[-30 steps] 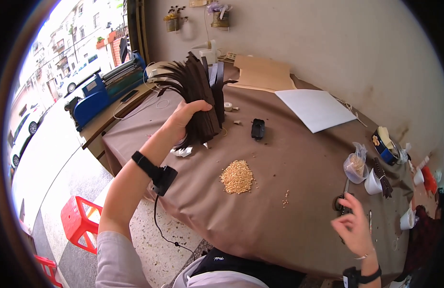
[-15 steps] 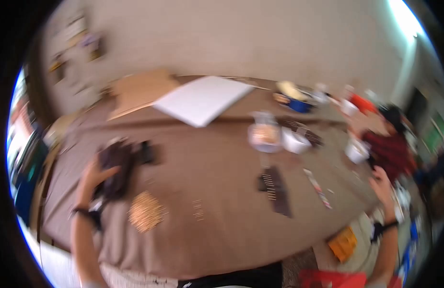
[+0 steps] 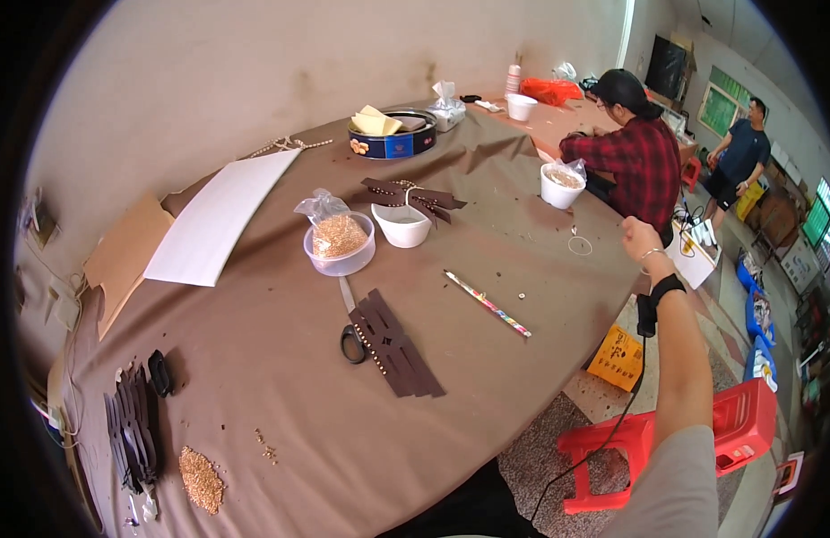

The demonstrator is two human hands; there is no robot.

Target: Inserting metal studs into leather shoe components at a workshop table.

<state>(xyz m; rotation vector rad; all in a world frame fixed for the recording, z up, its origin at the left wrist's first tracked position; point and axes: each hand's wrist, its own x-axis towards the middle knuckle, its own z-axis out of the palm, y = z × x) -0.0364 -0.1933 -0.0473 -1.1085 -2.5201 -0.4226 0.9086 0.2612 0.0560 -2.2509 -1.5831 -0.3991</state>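
My right hand point(image 3: 642, 238) is held out beyond the table's right edge, fingers curled closed; what they hold, if anything, is hidden. A bracelet and a black strap are on that wrist. My left hand is out of view. Nearest the right hand on the brown cloth point(image 3: 567, 287) lies a thin white loop point(image 3: 580, 245). A white tub point(image 3: 561, 185) with a plastic bag in it stands further off. Mid-table, a dark brown slitted strip point(image 3: 397, 345) edged with gold beads lies over black-handled scissors point(image 3: 350, 343). A colourful patterned stick point(image 3: 488, 303) lies to their right.
Gold beads point(image 3: 201, 481) are heaped at the near left beside stacked dark strips point(image 3: 131, 430). A clear tub point(image 3: 341, 260) holds bagged beads, next to a white bowl point(image 3: 402, 226). A blue tin point(image 3: 393, 136) and white board point(image 3: 222, 215) lie behind. Red stools point(image 3: 603, 448) stand right; a co-worker point(image 3: 644, 148) sits beyond.
The view has swung to the right. My left hand, earlier over the dark strips, has left the picture. My right hand's fingers were spread and are now curled.
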